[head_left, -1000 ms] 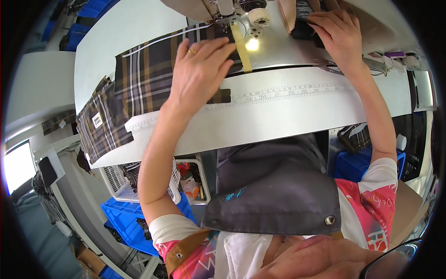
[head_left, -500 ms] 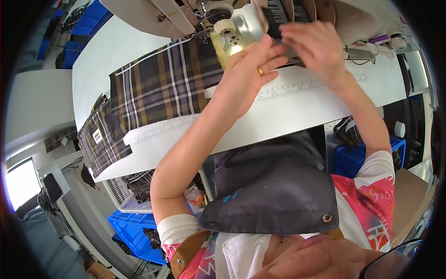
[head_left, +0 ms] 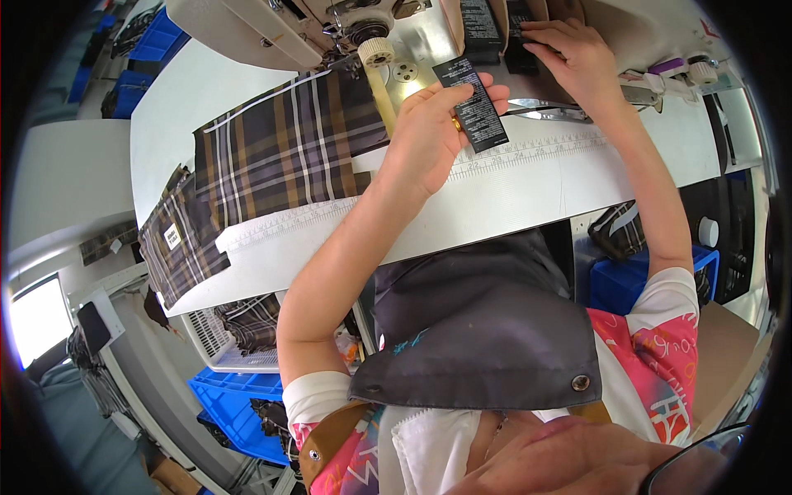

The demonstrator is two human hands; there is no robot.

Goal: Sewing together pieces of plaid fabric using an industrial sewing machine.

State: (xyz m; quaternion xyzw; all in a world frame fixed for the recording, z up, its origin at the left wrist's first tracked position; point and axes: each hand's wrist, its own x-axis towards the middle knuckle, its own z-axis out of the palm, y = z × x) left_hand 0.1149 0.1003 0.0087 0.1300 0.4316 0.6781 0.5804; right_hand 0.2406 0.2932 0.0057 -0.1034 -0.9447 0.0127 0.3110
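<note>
My left hand (head_left: 429, 124) pinches a black care label (head_left: 485, 124) with white print between thumb and fingers, over the table beside the sewing machine's needle plate. Further right, my right hand (head_left: 577, 62) has thumb and fingertips closed at a stack of black labels (head_left: 520, 54) in a cardboard holder. A second black label stack (head_left: 480, 29) stands in the compartment to its left. Brown, black and white plaid fabric (head_left: 280, 148) lies flat left of my left hand, its right end by the presser foot. A white strip runs along its far edge.
The sewing machine (head_left: 247, 29) with a white knob (head_left: 376, 52) stands at the far side. A printed ruler (head_left: 528, 151) runs along the white table (head_left: 462, 206). A shiny metal tool (head_left: 549, 110) lies below the holder. Blue crates (head_left: 239, 412) and a white basket (head_left: 206, 338) sit below.
My left hand, earlier with fingers spread and no label visible, now holds a black care label. My right hand has moved up and slightly right to the label stack in the holder.
</note>
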